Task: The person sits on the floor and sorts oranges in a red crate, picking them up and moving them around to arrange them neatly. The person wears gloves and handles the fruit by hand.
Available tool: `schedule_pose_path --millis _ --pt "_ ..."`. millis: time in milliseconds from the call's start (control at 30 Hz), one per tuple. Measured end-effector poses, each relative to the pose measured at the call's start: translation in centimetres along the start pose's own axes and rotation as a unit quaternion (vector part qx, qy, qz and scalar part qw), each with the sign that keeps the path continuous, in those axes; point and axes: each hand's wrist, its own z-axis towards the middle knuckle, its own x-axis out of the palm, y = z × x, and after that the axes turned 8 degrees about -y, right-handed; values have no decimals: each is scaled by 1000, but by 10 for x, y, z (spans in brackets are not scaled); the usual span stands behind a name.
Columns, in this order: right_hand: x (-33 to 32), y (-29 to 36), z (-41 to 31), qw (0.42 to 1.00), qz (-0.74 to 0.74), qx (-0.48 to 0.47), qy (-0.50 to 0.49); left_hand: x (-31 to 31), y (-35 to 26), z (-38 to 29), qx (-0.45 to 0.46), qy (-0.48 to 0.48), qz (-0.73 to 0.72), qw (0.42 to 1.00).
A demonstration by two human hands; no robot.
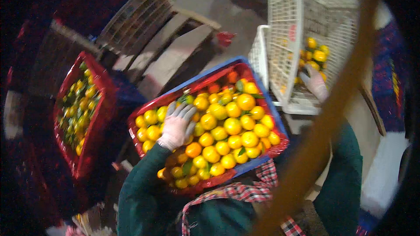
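Small orange-yellow citrus fruits (218,132), some with green leaves, fill a blue crate with a red plastic lining (259,167) before me. My left hand (178,125), in a white glove with grey fingertips, rests on the fruits at the crate's left part; whether it grips one cannot be told. My right hand (315,83), gloved alike, reaches into a tilted white plastic basket (284,46), beside several citrus fruits (316,55) lying in it. Its fingers are partly hidden and blurred.
At the left stands a red-lined crate (106,95) of leafy citrus fruits. Beyond the middle crate lie wooden boards (177,59) and a slatted crate (137,16). A second white basket (261,52) stands by the tilted one. A blurred brown strap (315,137) crosses the view at the right.
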Motion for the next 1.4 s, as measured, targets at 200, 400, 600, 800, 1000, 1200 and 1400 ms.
schedule_pose_path --millis 200,400,600,800,1000,1200,1400 --pt "93 -54 12 975 -93 -61 194 -3 15 12 -18 52 -51 997" --pt "105 -41 17 970 -101 -72 208 3 22 11 -34 61 -45 997" --pt "108 -38 19 971 -88 -68 212 1 15 14 -42 72 -29 996" --pt "110 -37 19 976 -32 -46 211 -17 -19 28 -67 130 40 988" --pt "88 -65 23 934 304 87 169 -16 -18 24 -54 125 46 990" --pt "-59 59 -26 811 579 85 17 -1 -9 1 -108 60 41 991" --pt "-15 246 -31 903 274 -252 216 1 -9 3 -113 62 32 991"
